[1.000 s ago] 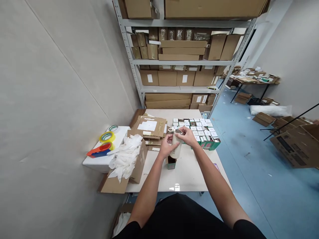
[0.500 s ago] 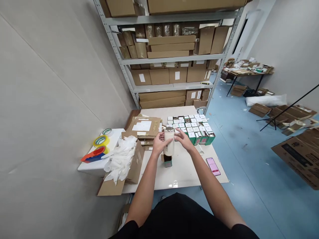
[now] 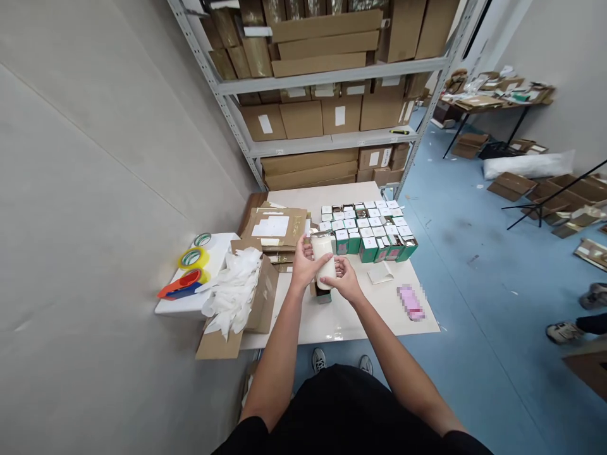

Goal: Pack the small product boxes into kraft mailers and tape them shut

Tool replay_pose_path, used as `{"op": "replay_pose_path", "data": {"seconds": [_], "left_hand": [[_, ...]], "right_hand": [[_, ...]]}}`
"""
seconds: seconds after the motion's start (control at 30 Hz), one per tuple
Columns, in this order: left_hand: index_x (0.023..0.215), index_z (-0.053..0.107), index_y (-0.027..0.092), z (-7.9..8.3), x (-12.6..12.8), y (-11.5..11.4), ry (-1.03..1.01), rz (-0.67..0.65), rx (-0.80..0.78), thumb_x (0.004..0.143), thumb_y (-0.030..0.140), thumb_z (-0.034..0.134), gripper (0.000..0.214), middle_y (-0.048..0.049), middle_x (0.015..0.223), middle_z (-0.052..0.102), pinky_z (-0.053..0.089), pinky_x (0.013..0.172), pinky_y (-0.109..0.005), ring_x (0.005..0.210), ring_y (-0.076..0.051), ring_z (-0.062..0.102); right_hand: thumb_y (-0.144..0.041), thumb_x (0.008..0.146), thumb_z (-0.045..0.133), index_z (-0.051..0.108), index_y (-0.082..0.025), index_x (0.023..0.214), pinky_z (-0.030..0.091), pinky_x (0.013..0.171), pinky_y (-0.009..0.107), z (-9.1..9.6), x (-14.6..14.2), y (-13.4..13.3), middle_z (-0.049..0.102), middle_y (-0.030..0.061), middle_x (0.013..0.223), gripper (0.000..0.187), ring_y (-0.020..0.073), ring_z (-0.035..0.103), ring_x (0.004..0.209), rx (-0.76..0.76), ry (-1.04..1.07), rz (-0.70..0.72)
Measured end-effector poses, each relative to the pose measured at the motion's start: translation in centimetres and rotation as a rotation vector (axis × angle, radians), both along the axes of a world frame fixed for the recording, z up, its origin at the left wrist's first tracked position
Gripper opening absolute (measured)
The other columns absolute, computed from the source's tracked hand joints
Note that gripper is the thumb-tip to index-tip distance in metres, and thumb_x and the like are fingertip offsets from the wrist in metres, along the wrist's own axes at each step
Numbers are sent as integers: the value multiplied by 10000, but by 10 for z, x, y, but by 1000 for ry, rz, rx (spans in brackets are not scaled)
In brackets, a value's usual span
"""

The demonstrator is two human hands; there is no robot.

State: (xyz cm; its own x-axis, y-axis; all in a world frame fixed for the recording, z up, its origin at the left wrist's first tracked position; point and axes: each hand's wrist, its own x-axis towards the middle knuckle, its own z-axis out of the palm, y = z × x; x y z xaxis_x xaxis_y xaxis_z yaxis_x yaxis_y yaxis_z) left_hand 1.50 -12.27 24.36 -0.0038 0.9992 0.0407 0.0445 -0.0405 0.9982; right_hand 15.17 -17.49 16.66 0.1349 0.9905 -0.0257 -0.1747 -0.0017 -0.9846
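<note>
"So, take a clock centred on the cream bottle point(image 3: 323, 249). Which containers lie around it?"

"Directly at 6 o'clock sits a small green box point(image 3: 325, 299), its top open and its inside dark. The bottle's base overlaps the opening from this angle; I can't tell whether it is inside or just above."

"And at 2 o'clock?"

"Rows of green-and-white boxes point(image 3: 368, 232), packed side by side on the pale table point(image 3: 348, 325). Most show white flaps on top; a few gape, with darker contents too small to make out."

"What about the opposite side?"

"Nearly at 9 o'clock, an open cardboard carton point(image 3: 264, 302) brims over with crumpled white sheets point(image 3: 237, 278). Farther out that way, a white box point(image 3: 218, 246) bears tape rolls point(image 3: 203, 256) and an orange-and-blue tape dispenser point(image 3: 178, 285). At 10 o'clock lies a stack of flattened cardboard point(image 3: 291, 230), and at 12 a metal shelf point(image 3: 308, 145) is lined with brown cartons point(image 3: 301, 120)."

"Now, the hands?"

"Both are wrapped on the bottle. The left hand point(image 3: 305, 265) reaches in from 7 o'clock, fingers round the left side, thumb slanting across the front. The right hand point(image 3: 347, 279) comes from between 4 and 5, a little lower, thumb against the bottle near its base, fingers curled at its right side."

"How is the bottle turned?"

"Its grey lid point(image 3: 320, 234) points toward 12, leaning slightly to 11."
</note>
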Motion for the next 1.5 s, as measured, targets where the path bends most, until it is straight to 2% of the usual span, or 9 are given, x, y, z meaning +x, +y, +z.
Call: {"op": "replay_pose_path", "data": {"seconds": [0.27, 0.47, 0.63, 0.73, 0.87, 1.03, 1.2, 1.4, 1.5], "left_hand": [[1657, 196, 253, 4, -16, 5, -162, -91, -45, 692, 363, 923, 1213, -105, 1167, 711, 562, 924, -363, 1038, -233, 709], [1626, 315, 261, 6, -18, 12, -75, -79, -51, 636, 372, 974, 1194, -130, 1264, 680, 560, 962, -388, 1119, -263, 687], [1657, 209, 263, 8, -22, 13, -202, -204, -84, 667, 348, 953, 1241, -115, 1192, 724, 564, 971, -425, 1111, -270, 698], [1655, 207, 272, 9, -24, 13, -233, -274, -94, 690, 363, 938, 1215, -139, 1311, 688, 529, 1041, -442, 1213, -280, 660], [1644, 254, 247, 9, -27, 18, -136, -161, -74, 632, 350, 978, 1249, -155, 1298, 679, 546, 1015, -430, 1166, -281, 678], [1651, 221, 268, 3, -34, 20, -282, -193, -113, 667, 334, 955, 1230, -113, 1179, 741, 571, 971, -432, 1065, -260, 717], [1626, 301, 266, -5, -37, 19, -292, -135, -132, 630, 321, 978, 1205, -135, 1283, 703, 558, 1001, -416, 1157, -262, 682], [1640, 269, 264, -6, -44, 21, -329, -134, -194, 665, 321, 958, 1195, -100, 1117, 763, 588, 936, -446, 1017, -261, 728], [1637, 263, 282, -8, -45, 23, -339, -130, -187, 655, 309, 966, 1208, -104, 1185, 742, 577, 957, -410, 1076, -249, 713]], "right_hand": [[-416, 697, 875, 278, -310, 1574, 554, 910, 418, 14, -2, -6, 691, 43, 1104, 1066, 240, 697, 1004, 39, 79, 258], [-372, 590, 949, 266, -306, 1615, 551, 917, 443, 18, -9, -5, 670, 18, 1014, 1234, 240, 671, 929, 43, -180, -1], [-382, 709, 858, 170, -329, 1643, 532, 979, 456, 21, -8, -6, 680, 60, 1170, 1161, 248, 684, 1056, 85, -69, 179], [-378, 670, 876, 196, -304, 1636, 556, 916, 439, 23, -10, -3, 682, 45, 1091, 1184, 233, 686, 953, 62, -86, 132], [-382, 586, 936, 250, -295, 1622, 563, 906, 443, 24, -17, -1, 663, 41, 1077, 1245, 231, 653, 920, 27, -213, -12], [-373, 691, 872, 147, -337, 1643, 550, 959, 450, 24, -24, -3, 666, 53, 1158, 1197, 242, 687, 1017, 37, -26, 182], [-369, 622, 926, 185, -307, 1640, 566, 914, 457, 18, -29, -2, 658, 35, 1058, 1260, 238, 668, 920, 27, -153, 49], [-403, 688, 871, 145, -325, 1650, 566, 896, 417, 19, -35, -1, 652, 33, 1086, 1208, 226, 683, 960, 14, -47, 164], [-394, 640, 903, 172, -314, 1648, 577, 853, 415, 18, -38, 0, 650, 26, 1042, 1247, 229, 675, 914, 16, -92, 55]]}}
